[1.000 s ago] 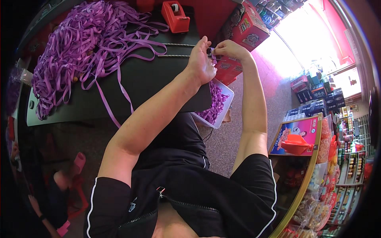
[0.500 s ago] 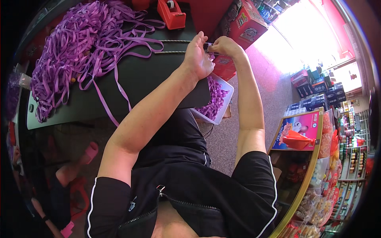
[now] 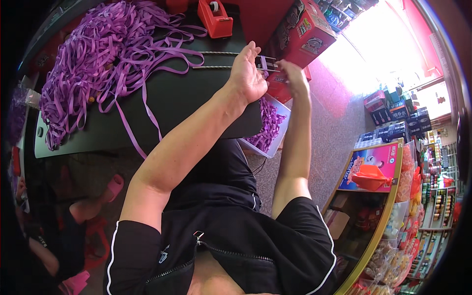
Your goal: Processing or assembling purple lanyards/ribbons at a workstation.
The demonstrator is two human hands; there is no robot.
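Both hands have been drifting right along the dark table (image 3: pixel 147 113). Left hand (image 3: pixel 250 73) and right hand (image 3: pixel 294 78) are pinching a short purple strip (image 3: pixel 264 62) between them, past the table's far edge. Ribbon pile (image 3: pixel 98 54) is sprawling across the table; tape dispenser (image 3: pixel 215 18) beyond it; shop shelves (image 3: pixel 393 196) to the table's right.

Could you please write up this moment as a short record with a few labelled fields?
Setting: dark table in a shop, with shelves of goods to the right
Left hand: left hand raised at the table's far edge, fingers at a small purple ribbon piece
Right hand: right hand beside it, fingers at the same piece
On table: heap of purple ribbon strips; red tape dispenser
Below table edge: white tray of purple pieces
Behind hands: red box
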